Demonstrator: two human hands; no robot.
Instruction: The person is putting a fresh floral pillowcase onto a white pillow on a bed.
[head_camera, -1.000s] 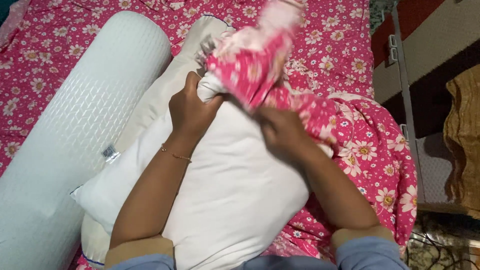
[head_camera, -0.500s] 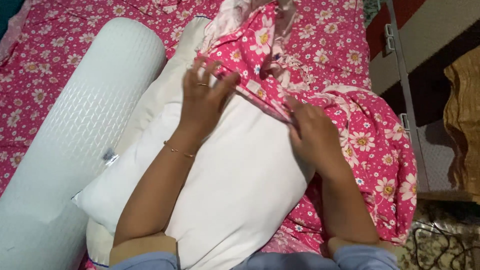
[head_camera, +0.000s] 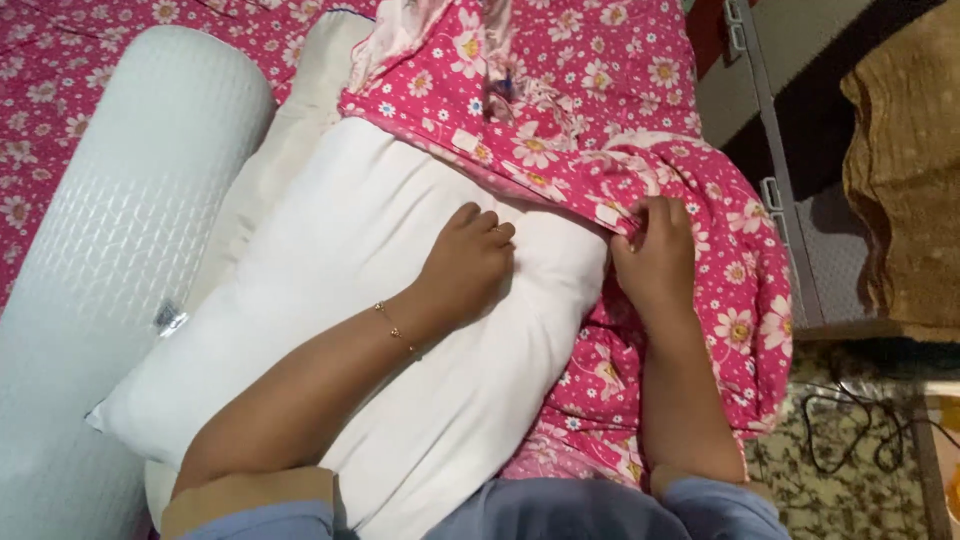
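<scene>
A white pillow (head_camera: 380, 300) lies diagonally on the bed in front of me. A pink flowered pillowcase (head_camera: 520, 110) covers its far end, with the open edge running across the pillow. My left hand (head_camera: 465, 265) rests on the bare white pillow just below that edge, fingers curled and holding nothing. My right hand (head_camera: 655, 255) pinches the pillowcase edge at the pillow's right corner. A thin bracelet circles my left wrist.
A long white bolster (head_camera: 110, 250) lies along the left. A second cream pillow (head_camera: 275, 160) sits under the white one. The pink flowered bedsheet (head_camera: 60, 60) covers the bed. Right of the bed are a grey cabinet (head_camera: 790, 120), brown fabric (head_camera: 900, 150) and a patterned floor with a cable (head_camera: 850, 440).
The pillowcase has come down over the pillow's far end. My left hand let go of the fabric and dropped onto the white pillow; my right hand moved right, to the corner.
</scene>
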